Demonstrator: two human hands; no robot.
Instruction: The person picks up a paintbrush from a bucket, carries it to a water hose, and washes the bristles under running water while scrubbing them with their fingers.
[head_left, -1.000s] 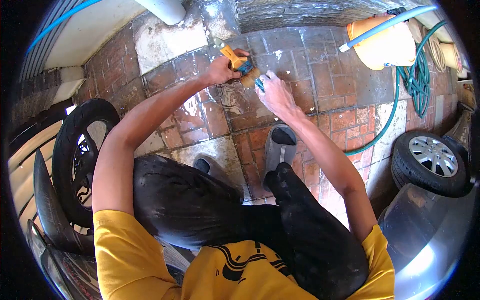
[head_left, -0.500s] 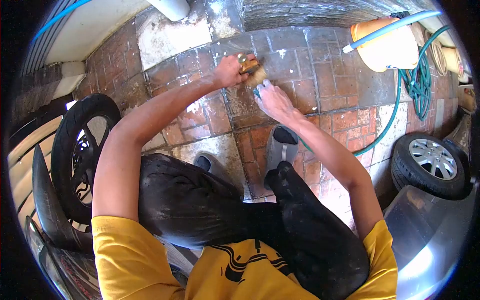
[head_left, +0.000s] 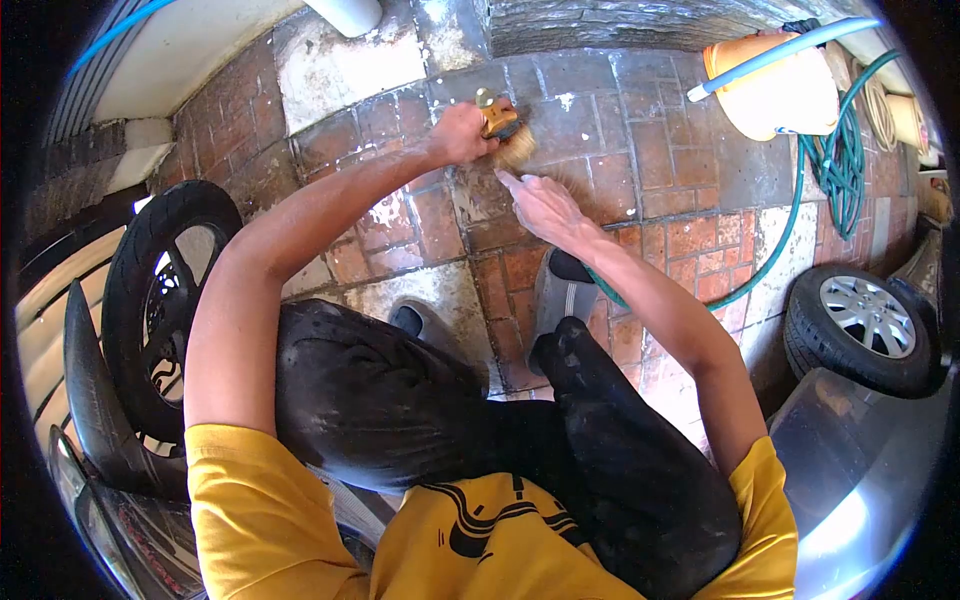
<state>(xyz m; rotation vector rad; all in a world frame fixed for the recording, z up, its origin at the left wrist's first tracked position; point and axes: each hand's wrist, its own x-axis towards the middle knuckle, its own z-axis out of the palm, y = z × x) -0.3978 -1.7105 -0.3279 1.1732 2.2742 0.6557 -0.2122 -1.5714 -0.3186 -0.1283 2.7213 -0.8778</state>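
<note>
Over the wet brick floor (head_left: 590,130), my left hand (head_left: 462,134) is closed on a brush (head_left: 500,122) with a yellowish-brown body and pale bristles. The bristles point to the lower right. Just below them is my right hand (head_left: 545,208), its index finger stretched toward the bristle tips; whether the finger touches them is unclear. The other right-hand fingers are partly curled, and a green hose (head_left: 605,290) passes beneath the right forearm.
A pale bucket (head_left: 775,100) with a blue pipe (head_left: 785,62) across it stands at the upper right, beside a coiled green hose (head_left: 835,185). A car wheel (head_left: 866,318) lies at the right. A motorcycle wheel (head_left: 125,300) stands at the left.
My right hand has moved slightly away from the bristles and its index finger now extends. Something green at its fingertips is no longer visible. The brush has turned slightly.
</note>
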